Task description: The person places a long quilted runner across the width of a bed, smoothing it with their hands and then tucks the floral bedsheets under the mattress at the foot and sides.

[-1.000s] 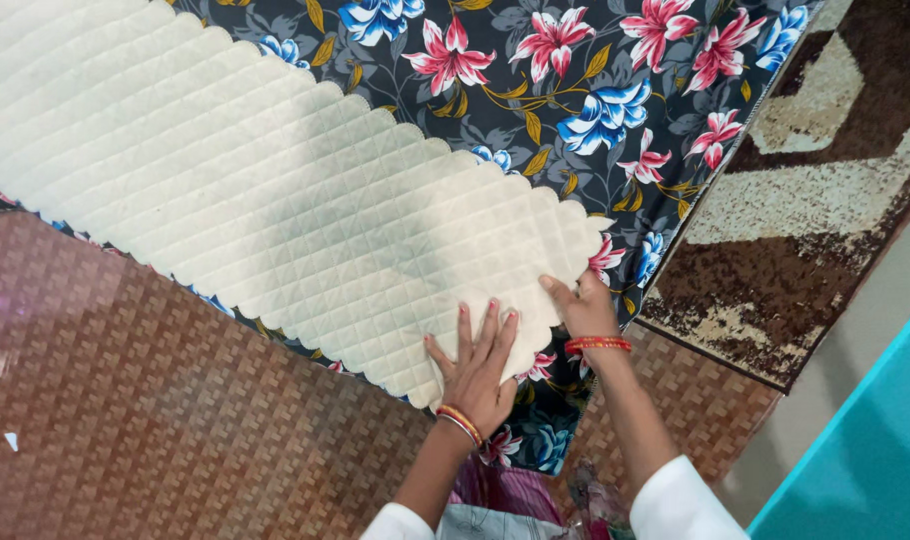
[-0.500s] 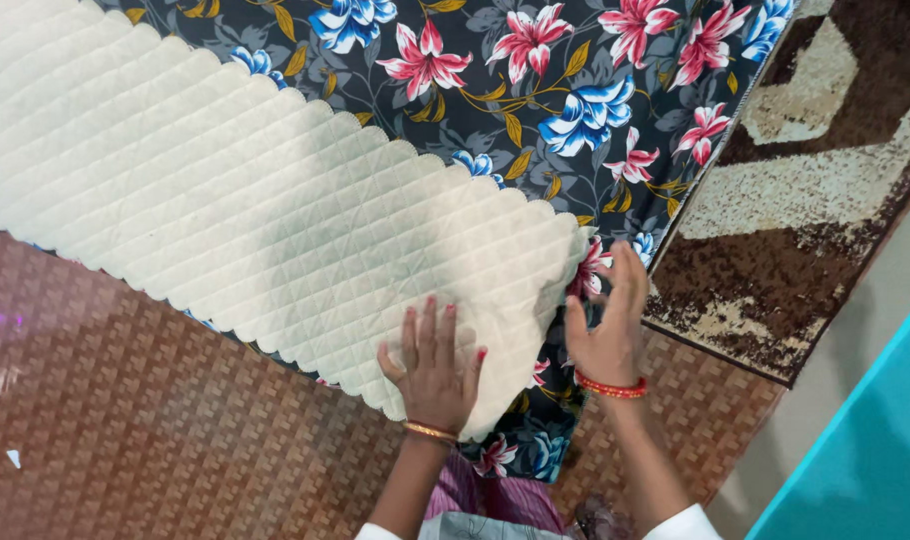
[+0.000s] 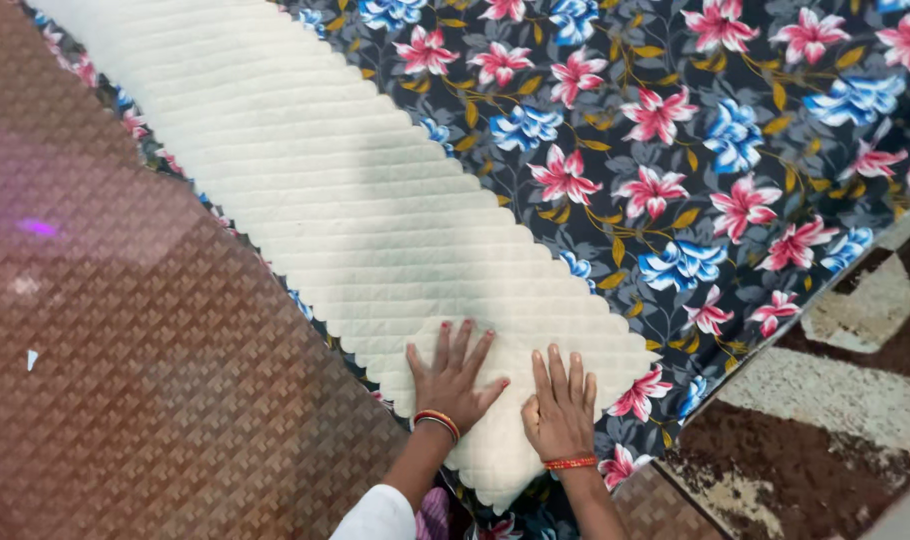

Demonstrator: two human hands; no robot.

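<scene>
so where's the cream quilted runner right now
In the head view the cream quilted runner lies diagonally on the floral cloth, its near end under the left hand and right hand.

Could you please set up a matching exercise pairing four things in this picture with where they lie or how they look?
Things:
1. Left hand
2. Quilted runner
3. Floral cloth
4. Rug

Descriptions:
A. Dark, with pink and blue flowers, spread under the runner
B. Brown and cream, at the lower right past the cloth's edge
C. Flat on the runner's near end, beside the right hand
D. Cream, scalloped edges, lying diagonally

Pairs: 1-C, 2-D, 3-A, 4-B
</scene>
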